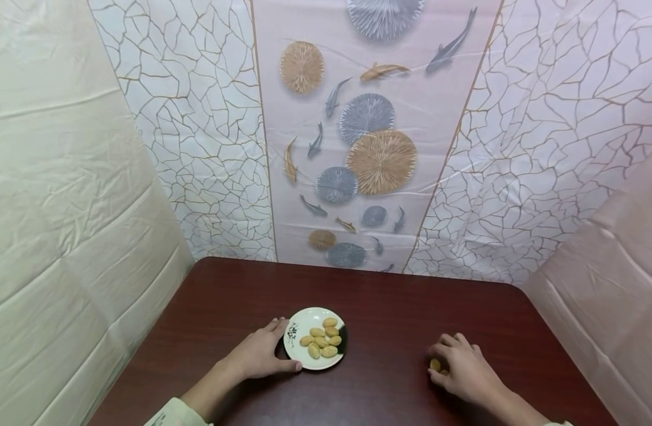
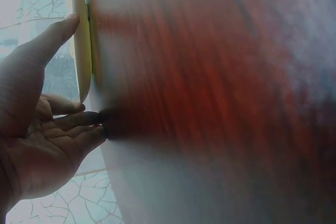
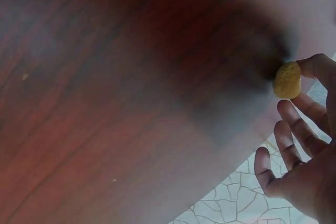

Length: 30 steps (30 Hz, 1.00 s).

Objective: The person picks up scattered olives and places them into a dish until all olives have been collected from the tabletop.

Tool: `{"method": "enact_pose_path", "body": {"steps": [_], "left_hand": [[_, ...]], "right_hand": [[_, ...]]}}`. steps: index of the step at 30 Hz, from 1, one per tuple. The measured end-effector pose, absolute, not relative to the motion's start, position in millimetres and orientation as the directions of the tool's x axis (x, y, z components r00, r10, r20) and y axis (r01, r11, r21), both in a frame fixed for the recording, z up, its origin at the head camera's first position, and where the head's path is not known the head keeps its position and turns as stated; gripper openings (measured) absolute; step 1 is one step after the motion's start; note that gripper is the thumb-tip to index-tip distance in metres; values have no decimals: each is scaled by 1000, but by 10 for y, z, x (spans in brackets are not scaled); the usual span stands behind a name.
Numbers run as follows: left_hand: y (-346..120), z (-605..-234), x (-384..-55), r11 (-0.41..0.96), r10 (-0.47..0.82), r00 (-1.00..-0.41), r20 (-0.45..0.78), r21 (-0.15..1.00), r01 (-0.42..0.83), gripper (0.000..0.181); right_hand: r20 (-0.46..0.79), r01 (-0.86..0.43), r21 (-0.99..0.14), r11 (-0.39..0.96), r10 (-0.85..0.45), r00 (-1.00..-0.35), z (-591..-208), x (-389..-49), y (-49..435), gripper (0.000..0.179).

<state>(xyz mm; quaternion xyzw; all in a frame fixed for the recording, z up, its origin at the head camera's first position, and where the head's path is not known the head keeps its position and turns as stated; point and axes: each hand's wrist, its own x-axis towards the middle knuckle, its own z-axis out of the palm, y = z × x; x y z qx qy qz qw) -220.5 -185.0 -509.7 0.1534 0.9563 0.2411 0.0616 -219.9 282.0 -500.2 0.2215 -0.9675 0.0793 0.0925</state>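
Note:
A small white plate [image 1: 306, 323] with a dark floral print and a dark green patch stands on the table, several yellow-brown oval nut-like pieces [image 1: 319, 341] lying on it. My left hand [image 1: 259, 353] holds the plate's left side, thumb at the near rim and fingers round the far left. In the left wrist view, thumb and index finger touch the plate's edge [image 2: 82, 51]. Well to the right of the plate, my right hand [image 1: 464, 368] pinches a yellow oval nut-like piece [image 3: 287, 81] between thumb and index finger, close to the tabletop. Its other fingers are bent and apart.
The dark red-brown wooden table [image 1: 379, 390] has rounded far corners. Behind it hangs a patterned curtain [image 1: 352, 225] with fish and round leaf shapes. Pale quilted cloth [image 1: 65, 236] walls off the left side, and similar cloth [image 1: 613, 307] the right.

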Motion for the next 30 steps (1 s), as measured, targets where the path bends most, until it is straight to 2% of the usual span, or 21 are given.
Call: {"method": "enact_pose_path", "body": {"steps": [16,30], "left_hand": [[-1850,-5136,-2172,829,331,-943,-46,492,266,118],[-1855,-5104,-2228,836,320,-945,-62,487,251,121]], "right_hand": [[270,-450,-86,889,-415,-869,-5101,-2165,2830,26],[355,-504,-81,860,-447,-821,-5013,-2254,2727,31]]}}
